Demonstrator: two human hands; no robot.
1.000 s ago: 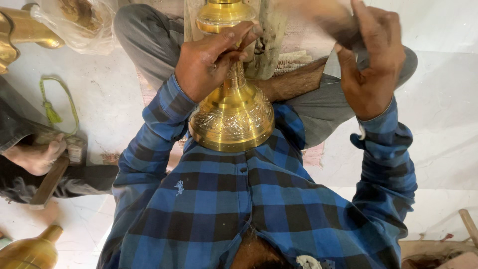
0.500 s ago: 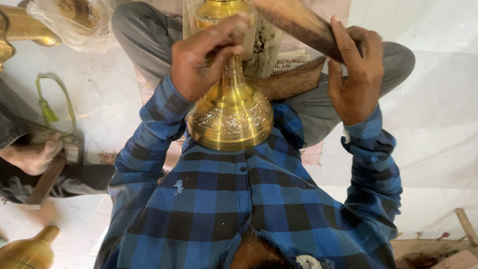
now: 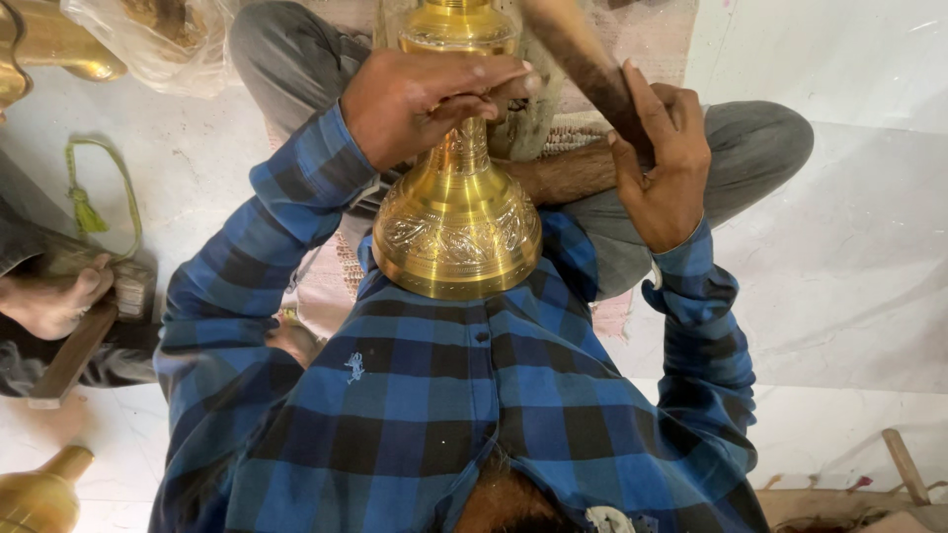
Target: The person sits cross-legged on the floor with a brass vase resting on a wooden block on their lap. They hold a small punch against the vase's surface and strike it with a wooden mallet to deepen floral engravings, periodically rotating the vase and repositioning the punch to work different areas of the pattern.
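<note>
An engraved brass vessel point(image 3: 456, 232) with a bell-shaped base rests against my chest, its narrow neck pointing away over my crossed legs. My left hand point(image 3: 425, 99) is closed around the neck, with the thumb and fingers pinched near the top of it. My right hand point(image 3: 662, 168) grips a dark wooden stick point(image 3: 583, 59) that slants up to the left, and its far end comes close to the vessel's upper part. My blue checked shirt sleeves frame both hands.
Another person's bare foot point(image 3: 49, 296) lies at the left by a green tasselled cord point(image 3: 89, 197). Brass pieces sit at the top left point(image 3: 59, 44) and bottom left point(image 3: 39, 494). A plastic bag point(image 3: 158, 44) lies at the top, and a wooden stick point(image 3: 904, 464) at the bottom right.
My right hand has swung the wooden stick in from the right towards the vessel's neck. My left hand has kept its hold on the neck.
</note>
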